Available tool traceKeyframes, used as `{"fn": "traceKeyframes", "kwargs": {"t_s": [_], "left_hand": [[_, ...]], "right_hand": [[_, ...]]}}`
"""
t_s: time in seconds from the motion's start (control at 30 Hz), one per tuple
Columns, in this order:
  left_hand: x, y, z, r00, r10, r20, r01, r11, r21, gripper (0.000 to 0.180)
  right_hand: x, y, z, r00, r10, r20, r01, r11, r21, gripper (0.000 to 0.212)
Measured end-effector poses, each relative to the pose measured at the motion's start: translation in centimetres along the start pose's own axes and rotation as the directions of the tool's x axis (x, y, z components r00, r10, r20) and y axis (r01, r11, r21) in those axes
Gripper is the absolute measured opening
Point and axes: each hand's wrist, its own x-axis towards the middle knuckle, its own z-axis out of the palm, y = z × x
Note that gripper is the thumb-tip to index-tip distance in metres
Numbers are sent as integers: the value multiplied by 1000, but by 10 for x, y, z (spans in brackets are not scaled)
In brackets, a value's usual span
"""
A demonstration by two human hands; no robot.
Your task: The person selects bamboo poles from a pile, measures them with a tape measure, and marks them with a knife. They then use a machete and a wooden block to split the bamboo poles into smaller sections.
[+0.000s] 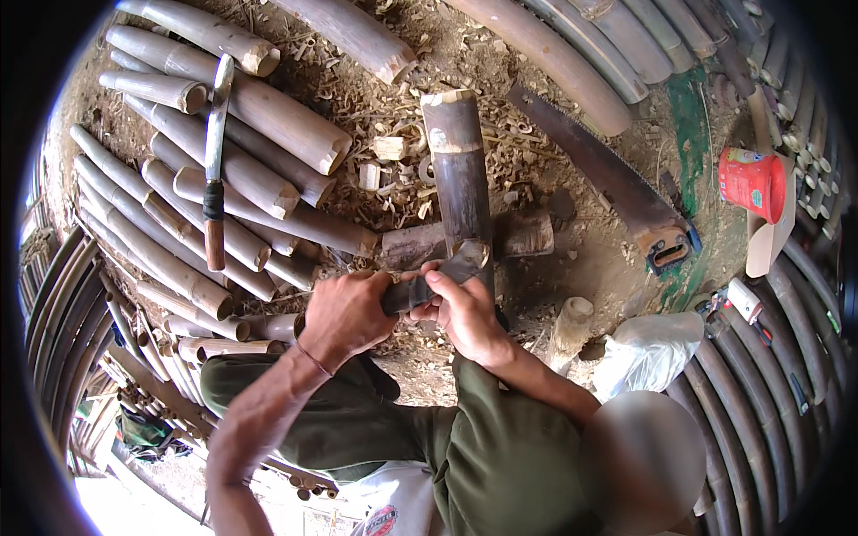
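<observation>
My left hand [349,313] is closed round one end of a dark, flat, knife-like tool [404,295]. My right hand [465,317] grips the same tool farther along, thumb lying on top. The tool's far end reaches the near part of a thick, dark bamboo section [458,179], where a pale patch shows. This section points away from me, lying across a short log [532,234]. Fingers cover much of the tool, so its exact kind is unclear.
Many cut bamboo poles [268,116] lie at the left, with a long knife [214,161] on top. A handsaw [599,161] rests right of the bamboo. Beyond are a red bucket [752,183] and a white plastic bag [648,353]. Shavings [393,152] cover the ground.
</observation>
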Motion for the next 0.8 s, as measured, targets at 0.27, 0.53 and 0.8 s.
{"fn": "traceKeyframes", "kwargs": {"t_s": [0.27,0.53,0.8], "left_hand": [[93,120,-91,917,157,368,-360,726,586,17],[15,60,-55,798,-58,600,-49,986,160,38],[5,65,33,872,328,363,229,382,-895,127]], "right_hand": [[-3,-30,-16,997,63,-36,-18,702,712,34],[-32,-8,-21,944,207,259,-243,963,115,30],[-78,-67,-64,925,-328,192,330,441,-835,35]]}}
